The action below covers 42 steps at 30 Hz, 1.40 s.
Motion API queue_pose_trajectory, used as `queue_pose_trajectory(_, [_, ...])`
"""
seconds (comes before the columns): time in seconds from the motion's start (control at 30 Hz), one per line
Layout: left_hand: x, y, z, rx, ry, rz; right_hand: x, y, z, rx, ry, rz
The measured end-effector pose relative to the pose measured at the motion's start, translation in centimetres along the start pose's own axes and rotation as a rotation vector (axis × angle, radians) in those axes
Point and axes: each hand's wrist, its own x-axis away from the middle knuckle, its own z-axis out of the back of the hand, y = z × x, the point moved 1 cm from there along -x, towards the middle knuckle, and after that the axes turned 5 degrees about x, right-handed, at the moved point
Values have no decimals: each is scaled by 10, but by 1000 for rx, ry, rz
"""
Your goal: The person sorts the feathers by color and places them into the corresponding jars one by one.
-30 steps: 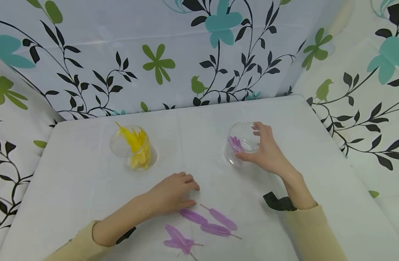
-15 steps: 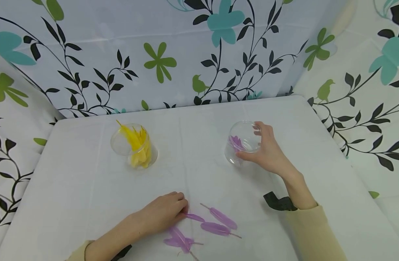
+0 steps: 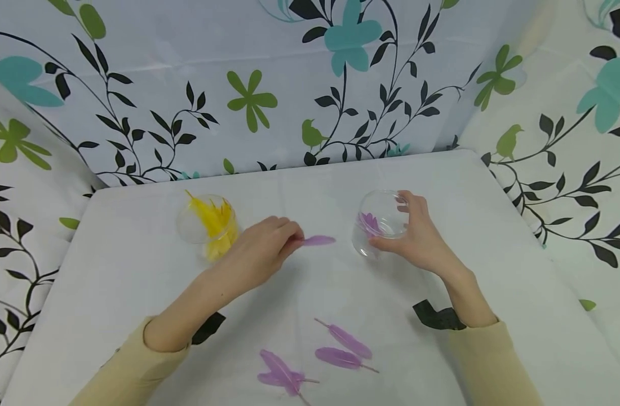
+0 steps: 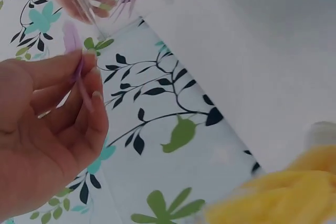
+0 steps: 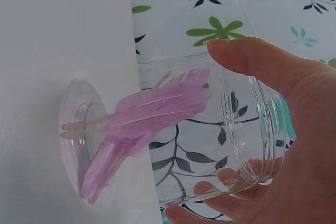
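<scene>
My left hand (image 3: 266, 248) pinches a purple feather (image 3: 319, 241) between thumb and fingertips, its vane pointing right toward a clear jar. In the left wrist view the same feather (image 4: 79, 66) passes between the fingertips. My right hand (image 3: 416, 239) grips the clear plastic jar (image 3: 362, 243) near its open rim, thumb on one side, fingers on the other. Several purple feathers (image 5: 152, 111) lean inside that jar, quills toward its base in the right wrist view. Loose purple feathers lie nearer on the table: a crossed bunch (image 3: 279, 372) and a pair (image 3: 342, 355).
A second clear jar holding yellow feathers (image 3: 216, 225) stands left, partly behind my left hand. The white table (image 3: 310, 192) ends at a patterned cloth (image 3: 269, 45) with leaves and flowers. Black straps (image 3: 437, 317) show under both wrists.
My left hand came back to the loose purple feathers, took hold of one, and carried it up and away toward the jar. My right hand kept its grip on the jar.
</scene>
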Motion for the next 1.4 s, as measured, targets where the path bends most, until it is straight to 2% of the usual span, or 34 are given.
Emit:
queue_pose_trajectory(0.17, [-43,16,5,-30,34,-17,0,2,-1,-5,2,3])
queue_pose_trajectory(0.4, [-93,34,-2,-100,-8,-56,-1,0,-3,-2,16,6])
queue_pose_trajectory(0.6, [-126,51,-22,-183,-63,-101,1,1,-2,-7,12,12])
queue_pose_trajectory(0.77, [-141,56,-44,-202,-133,-127,1,2,-2,8,32,50])
queue_pose_trajectory(0.93, [-143,55,-57,-223,-182,-116,1,1,-1,6,41,76])
queue_pose_trajectory(1.07, [-134,52,-57,-228,-145,-130,1,1,-1,-7,34,75])
queue_pose_trajectory(1.17, [-121,46,-53,-193,-68,-147,2,1,-2,4,27,65])
queue_pose_trajectory(1.3, [-94,36,-46,-116,31,-170,2,0,-2,22,23,53])
queue_pose_trajectory(1.4, [-70,27,-43,-83,37,-186,2,0,-2,21,22,42])
